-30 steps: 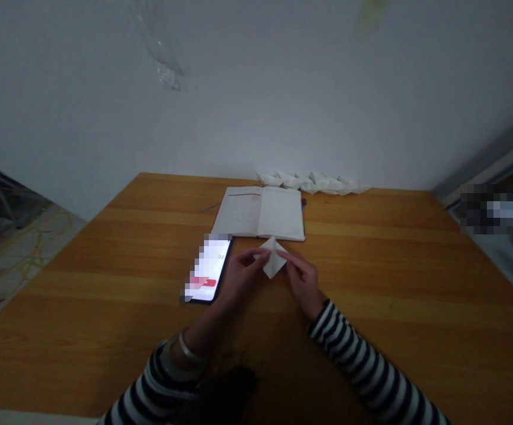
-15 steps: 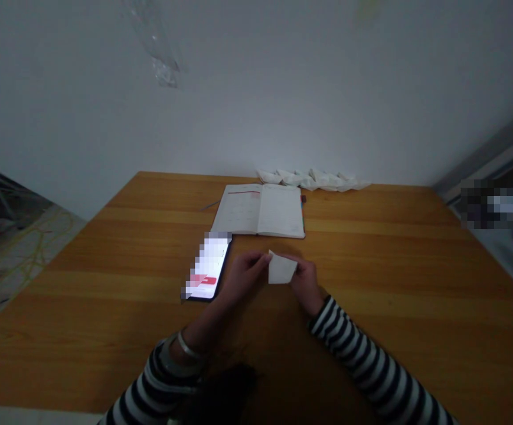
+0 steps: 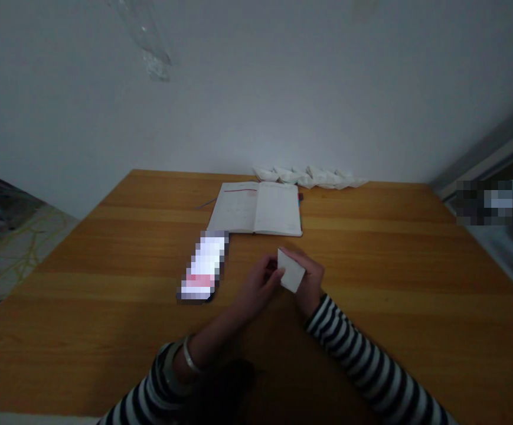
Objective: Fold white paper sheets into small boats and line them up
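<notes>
A small folded piece of white paper (image 3: 291,271) is held just above the wooden table (image 3: 393,265). My right hand (image 3: 310,282) is closed on its right side, fingers curled round the back of it. Pinching the paper's left edge is my left hand (image 3: 260,284). Both sleeves are black-and-white striped, and a bracelet sits on my left wrist.
An open notebook (image 3: 256,208) lies beyond my hands. A lit phone (image 3: 203,267) lies to the left of them. A row of several folded white paper shapes (image 3: 311,176) lines the table's far edge against the wall. A cluttered ledge runs along the right.
The paper was spread open as a pointed shape between my fingertips; it is now folded smaller and turned, and both hands have closed in and shifted slightly right.
</notes>
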`<state>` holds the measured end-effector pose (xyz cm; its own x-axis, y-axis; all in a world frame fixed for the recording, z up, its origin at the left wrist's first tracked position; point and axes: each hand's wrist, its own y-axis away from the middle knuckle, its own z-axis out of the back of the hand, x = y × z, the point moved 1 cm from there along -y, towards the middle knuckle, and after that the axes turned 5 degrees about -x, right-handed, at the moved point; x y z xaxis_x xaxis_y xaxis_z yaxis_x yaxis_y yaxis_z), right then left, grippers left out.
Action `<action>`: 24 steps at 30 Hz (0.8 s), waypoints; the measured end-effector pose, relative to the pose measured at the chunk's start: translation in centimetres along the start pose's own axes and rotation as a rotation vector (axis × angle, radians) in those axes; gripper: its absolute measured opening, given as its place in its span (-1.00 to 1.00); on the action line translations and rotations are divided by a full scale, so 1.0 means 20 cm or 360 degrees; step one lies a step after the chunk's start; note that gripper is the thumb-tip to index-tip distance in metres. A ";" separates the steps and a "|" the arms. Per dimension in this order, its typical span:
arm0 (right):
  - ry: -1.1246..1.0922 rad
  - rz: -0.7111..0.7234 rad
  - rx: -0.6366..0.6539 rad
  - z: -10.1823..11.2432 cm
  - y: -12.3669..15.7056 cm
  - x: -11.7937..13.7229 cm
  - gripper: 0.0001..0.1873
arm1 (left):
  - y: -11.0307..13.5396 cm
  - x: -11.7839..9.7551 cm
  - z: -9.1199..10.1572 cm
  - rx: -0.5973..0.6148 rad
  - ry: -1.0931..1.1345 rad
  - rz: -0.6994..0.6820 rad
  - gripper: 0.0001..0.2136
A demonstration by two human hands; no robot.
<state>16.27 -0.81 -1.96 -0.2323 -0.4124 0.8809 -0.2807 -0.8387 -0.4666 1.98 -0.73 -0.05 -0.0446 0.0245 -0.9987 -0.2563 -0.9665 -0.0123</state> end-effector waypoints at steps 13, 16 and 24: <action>-0.0155 -0.0197 0.0105 -0.05 0.03 0.00 -0.70 | 0.00 0.04 -0.02 -0.0020 0.0788 0.0670 -0.59; -0.0195 -0.0286 0.0104 -0.05 0.04 0.00 -0.64 | -0.01 0.03 -0.01 -0.0104 0.0663 0.0630 -0.58; -0.0431 -0.0457 0.0218 -0.05 0.01 0.05 -0.61 | -0.02 0.04 0.01 -0.0211 0.0680 0.0553 -0.54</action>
<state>15.05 -1.11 -1.24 0.0955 -0.2183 0.9712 -0.1674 -0.9653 -0.2005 1.85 -0.23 -0.76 0.2974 -0.3800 -0.8759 -0.1718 -0.9237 0.3424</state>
